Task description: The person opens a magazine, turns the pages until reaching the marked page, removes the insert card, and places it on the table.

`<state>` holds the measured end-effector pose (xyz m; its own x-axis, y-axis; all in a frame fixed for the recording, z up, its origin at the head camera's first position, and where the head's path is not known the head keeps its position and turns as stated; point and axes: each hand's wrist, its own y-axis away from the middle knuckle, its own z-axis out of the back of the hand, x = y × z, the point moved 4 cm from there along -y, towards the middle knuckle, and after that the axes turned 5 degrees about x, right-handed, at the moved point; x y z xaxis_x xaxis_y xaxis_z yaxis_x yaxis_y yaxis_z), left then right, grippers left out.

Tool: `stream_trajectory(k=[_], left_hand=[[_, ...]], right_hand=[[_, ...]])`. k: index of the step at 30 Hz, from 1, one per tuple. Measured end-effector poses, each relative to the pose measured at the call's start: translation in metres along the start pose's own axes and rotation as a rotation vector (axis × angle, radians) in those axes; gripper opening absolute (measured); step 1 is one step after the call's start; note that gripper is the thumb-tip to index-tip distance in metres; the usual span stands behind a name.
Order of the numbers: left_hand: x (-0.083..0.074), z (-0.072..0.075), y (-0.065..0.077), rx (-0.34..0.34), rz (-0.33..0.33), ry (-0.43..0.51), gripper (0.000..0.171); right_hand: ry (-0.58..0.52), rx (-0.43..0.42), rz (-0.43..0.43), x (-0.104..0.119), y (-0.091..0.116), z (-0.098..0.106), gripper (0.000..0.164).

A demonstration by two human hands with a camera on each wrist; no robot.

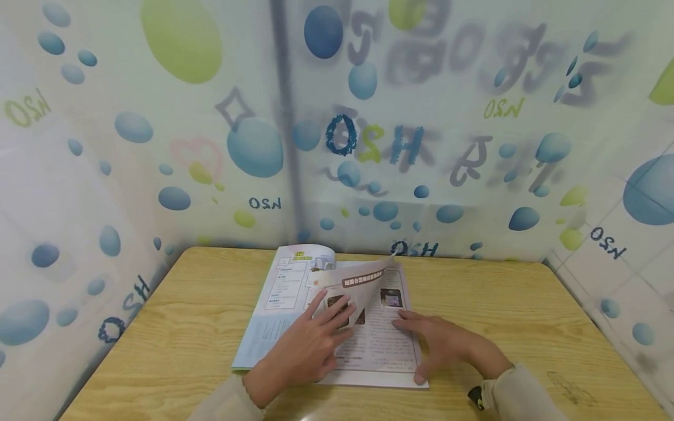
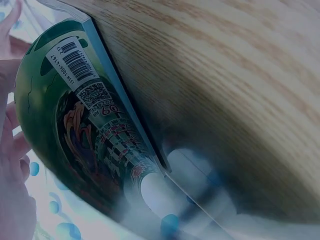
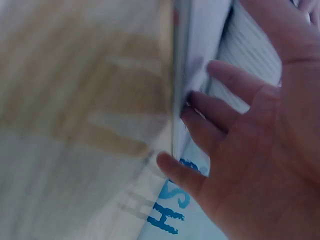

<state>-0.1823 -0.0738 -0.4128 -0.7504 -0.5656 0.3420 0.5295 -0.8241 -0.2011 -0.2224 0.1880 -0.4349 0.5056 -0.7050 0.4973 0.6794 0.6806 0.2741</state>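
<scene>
A magazine [image 1: 376, 351] lies spread on the wooden table, with one leaf [image 1: 353, 280] curling up near its middle. My left hand [image 1: 310, 342] rests over this leaf with its fingers spread. In the left wrist view the magazine's green back cover [image 2: 45, 100], with barcode, bends upward, and part of my left hand [image 2: 15, 185] shows beyond it. At the magazine's right edge my right hand [image 1: 442, 342] has its fingers over the page and its thumb by the lower corner. The right wrist view shows this hand [image 3: 260, 135] with fingers extended against the page edges [image 3: 182, 75].
The wooden table [image 1: 174, 327] extends on both sides of the magazine. A pale curtain [image 1: 210, 146] with blue and green drops and H2O lettering hangs along the table's back and sides. A small dark tag [image 1: 475, 397] is at the right sleeve's cuff.
</scene>
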Motion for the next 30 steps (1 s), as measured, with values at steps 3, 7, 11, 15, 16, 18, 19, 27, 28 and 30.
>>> stream_trajectory(k=[3, 7, 11, 15, 16, 18, 19, 27, 28, 30], left_hand=[[-0.0004, -0.0007, 0.0001, 0.01, 0.006, 0.017, 0.038], [-0.0001, -0.0013, 0.0002, 0.027, 0.019, 0.051, 0.032], [0.0015, -0.0013, 0.0005, 0.042, 0.041, 0.101, 0.03], [0.0032, -0.0016, 0.0017, 0.055, 0.068, 0.11, 0.025], [0.0036, -0.0019, 0.0021, 0.058, 0.074, 0.104, 0.025], [0.0039, -0.0024, 0.0027, 0.061, 0.083, 0.087, 0.023], [0.0039, -0.0026, 0.003, 0.06, 0.087, 0.075, 0.023], [0.0051, -0.0043, 0.0057, 0.094, 0.147, 0.05, 0.023], [0.0055, -0.0046, 0.0059, 0.106, 0.159, 0.056, 0.024], [0.0064, -0.005, 0.0062, 0.13, 0.184, 0.081, 0.024]], right_hand=[[0.036, 0.002, -0.03, 0.0003, -0.0012, -0.0038, 0.105], [0.072, -0.014, -0.046, 0.0001, -0.0031, -0.0056, 0.105], [0.099, -0.024, -0.04, 0.0015, -0.0039, -0.0057, 0.106], [0.105, -0.031, -0.029, 0.0024, -0.0043, -0.0062, 0.106], [0.108, -0.032, -0.028, 0.0023, -0.0046, -0.0063, 0.107], [0.117, -0.035, -0.027, 0.0018, -0.0049, -0.0067, 0.107], [0.121, -0.036, -0.028, 0.0017, -0.005, -0.0068, 0.107], [0.141, -0.044, -0.027, 0.0009, -0.0046, -0.0064, 0.108], [0.144, -0.044, -0.028, 0.001, -0.0044, -0.0061, 0.108], [0.148, -0.045, -0.03, 0.0012, -0.0041, -0.0059, 0.108]])
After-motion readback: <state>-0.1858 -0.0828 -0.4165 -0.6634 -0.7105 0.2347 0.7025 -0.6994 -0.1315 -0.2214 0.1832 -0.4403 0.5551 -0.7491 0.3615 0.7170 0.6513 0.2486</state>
